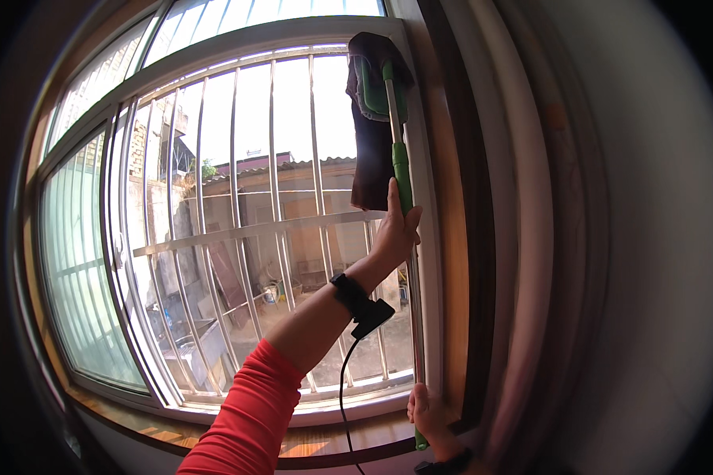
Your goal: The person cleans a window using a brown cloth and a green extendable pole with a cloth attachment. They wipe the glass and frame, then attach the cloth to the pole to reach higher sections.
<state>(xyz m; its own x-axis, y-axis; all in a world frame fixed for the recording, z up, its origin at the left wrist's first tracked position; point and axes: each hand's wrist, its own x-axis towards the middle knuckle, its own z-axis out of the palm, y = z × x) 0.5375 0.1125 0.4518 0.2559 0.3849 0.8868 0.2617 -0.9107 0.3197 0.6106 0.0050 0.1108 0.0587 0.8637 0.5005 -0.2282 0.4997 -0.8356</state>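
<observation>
My left hand (395,231) is wrapped around the green grip on the pole (401,172) of a flat mop, its index finger pointing up along it. Lower down, my right hand (426,409) holds the same pole just above its green end cap (420,440). At the top right corner of the window, the green mop head (375,89) stands upright against the glass or frame; contact is hard to tell. A dark cloth (371,154) drapes over the head and hangs down beside the pole.
Metal security bars (236,148) stand outside the window, with a yard beyond. A sliding sash (77,255) is at left. Below runs a wooden sill (333,436); a curtain (529,237) hangs at right. A black cable (342,392) trails from a device on my left wrist (371,317).
</observation>
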